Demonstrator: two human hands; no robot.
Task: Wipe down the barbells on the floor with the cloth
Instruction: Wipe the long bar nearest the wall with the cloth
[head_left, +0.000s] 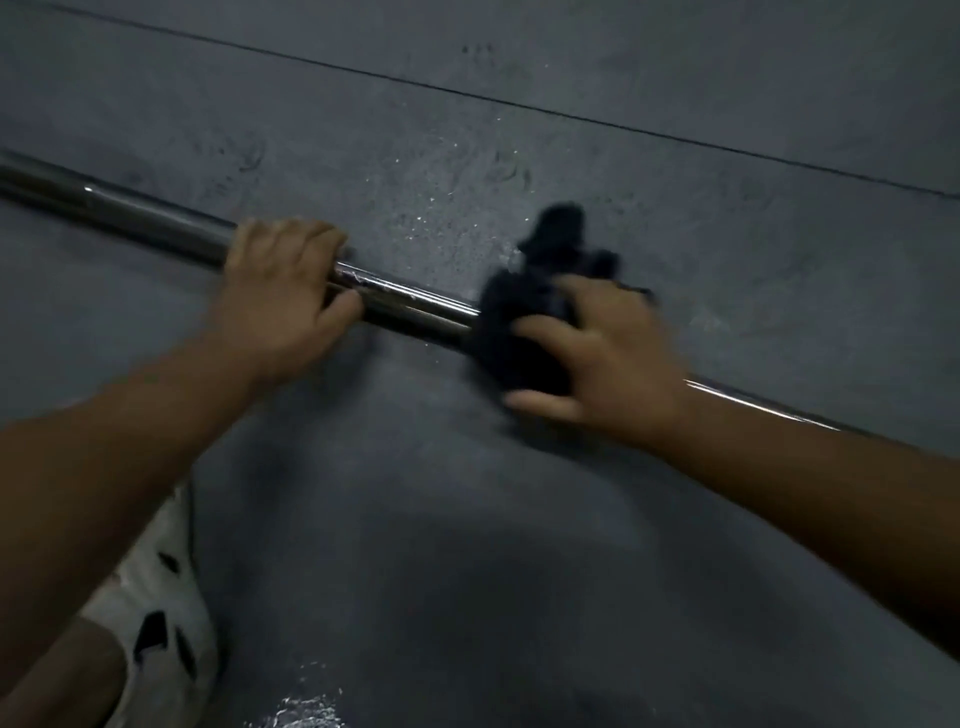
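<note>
Head view, barbell (415, 306) diagonal (upper-left to lower-right)

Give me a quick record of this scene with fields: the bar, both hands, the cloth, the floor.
barbell: lies on the floor, running from upper left to lower right
left hand: grips the barbell
right hand: holds the cloth wrapped on the barbell
cloth: dark, bunched, to the right of the left hand
floor: dark grey, one seam line near the top
sharpness: right hand blurred
</note>
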